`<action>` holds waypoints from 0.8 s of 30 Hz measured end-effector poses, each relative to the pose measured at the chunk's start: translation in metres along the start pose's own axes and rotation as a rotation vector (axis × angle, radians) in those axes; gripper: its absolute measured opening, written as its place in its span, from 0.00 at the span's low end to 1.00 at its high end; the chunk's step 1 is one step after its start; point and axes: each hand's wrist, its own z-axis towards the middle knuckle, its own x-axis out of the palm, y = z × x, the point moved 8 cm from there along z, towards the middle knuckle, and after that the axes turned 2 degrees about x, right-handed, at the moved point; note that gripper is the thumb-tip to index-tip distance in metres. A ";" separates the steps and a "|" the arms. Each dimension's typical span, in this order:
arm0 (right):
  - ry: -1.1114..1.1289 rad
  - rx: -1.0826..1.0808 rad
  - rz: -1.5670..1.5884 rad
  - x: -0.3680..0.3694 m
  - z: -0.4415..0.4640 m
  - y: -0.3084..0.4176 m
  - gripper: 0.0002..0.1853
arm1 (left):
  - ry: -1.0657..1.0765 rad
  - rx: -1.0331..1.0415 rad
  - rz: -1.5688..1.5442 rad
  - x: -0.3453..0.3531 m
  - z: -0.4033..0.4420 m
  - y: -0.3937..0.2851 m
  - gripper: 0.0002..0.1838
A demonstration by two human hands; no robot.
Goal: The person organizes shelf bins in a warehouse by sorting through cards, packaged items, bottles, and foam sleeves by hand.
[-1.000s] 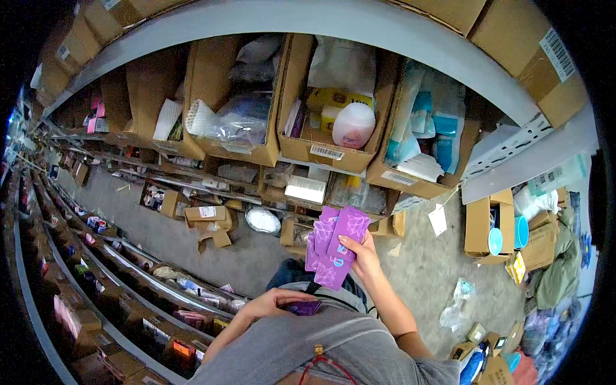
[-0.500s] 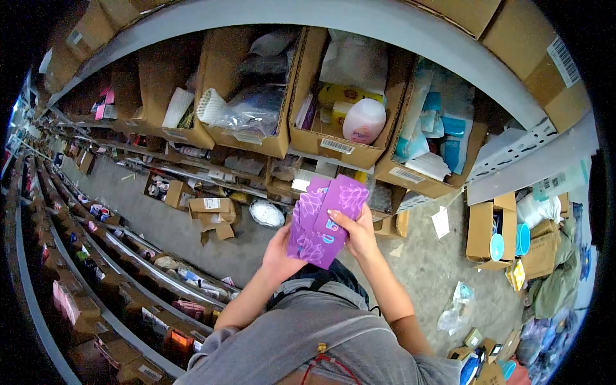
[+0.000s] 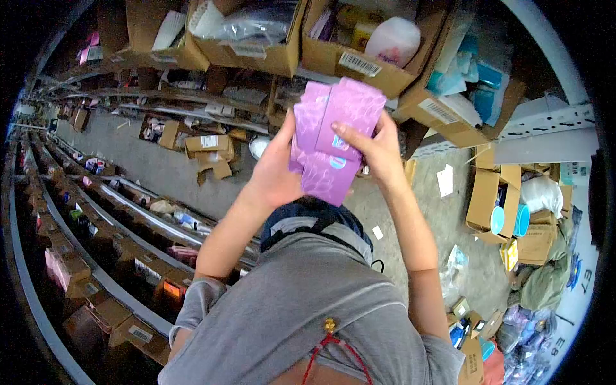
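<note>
Several flat purple packets (image 3: pixel 330 176) with a pale flower pattern and a small blue mark are fanned out in front of my chest. My left hand (image 3: pixel 274 165) grips the left side of the bunch, its fingers mostly hidden behind it. On the other side, my right hand (image 3: pixel 380 149) holds the upper right packet, thumb pressed on its face. Just beyond the packets stands an open cardboard box (image 3: pixel 410 80) with a pinkish-white bottle (image 3: pixel 393 42) and yellow packs inside.
Shelves of barcoded cardboard boxes run across the front, and lower shelf rows (image 3: pixel 122 231) curve down the left. Open cartons (image 3: pixel 212 146) lie on the floor. To the right are a carton (image 3: pixel 484 192), blue tubs (image 3: pixel 521 220), clear plastic (image 3: pixel 454 266) and piled bags.
Both hands have lifted the purple packets up and away from my body, towards the shelf boxes. The view has tilted lower, and the packets look paler.
</note>
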 end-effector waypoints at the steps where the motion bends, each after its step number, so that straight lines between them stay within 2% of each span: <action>1: -0.008 0.013 -0.014 0.000 0.001 0.001 0.23 | -0.009 -0.007 0.041 0.002 0.003 -0.003 0.31; 2: -0.008 -0.047 0.057 0.000 0.002 0.003 0.23 | -0.020 -0.017 0.080 0.003 0.002 -0.004 0.31; 5: 0.015 -0.048 0.007 0.004 0.004 0.011 0.23 | -0.003 -0.006 0.085 0.013 0.001 -0.006 0.31; 6: 0.014 -0.044 0.010 0.005 0.005 0.013 0.23 | 0.094 0.076 0.112 0.020 0.003 -0.013 0.28; 7: 0.025 -0.052 0.002 0.008 0.005 0.016 0.23 | 0.092 0.075 0.111 0.021 0.003 -0.012 0.28; 9: 0.036 -0.059 -0.004 0.009 0.007 0.017 0.23 | -0.126 0.148 0.384 0.014 0.002 -0.019 0.22; 12: 0.068 -0.005 -0.034 0.009 0.011 0.011 0.22 | -0.060 0.034 0.260 0.003 0.011 -0.014 0.19; 18: 0.079 0.016 -0.062 0.010 0.016 0.011 0.21 | -0.014 0.013 0.227 0.002 0.017 -0.018 0.18; 24: 0.030 -0.057 -0.101 0.007 0.018 0.022 0.28 | -0.089 0.058 0.306 0.004 0.020 -0.020 0.15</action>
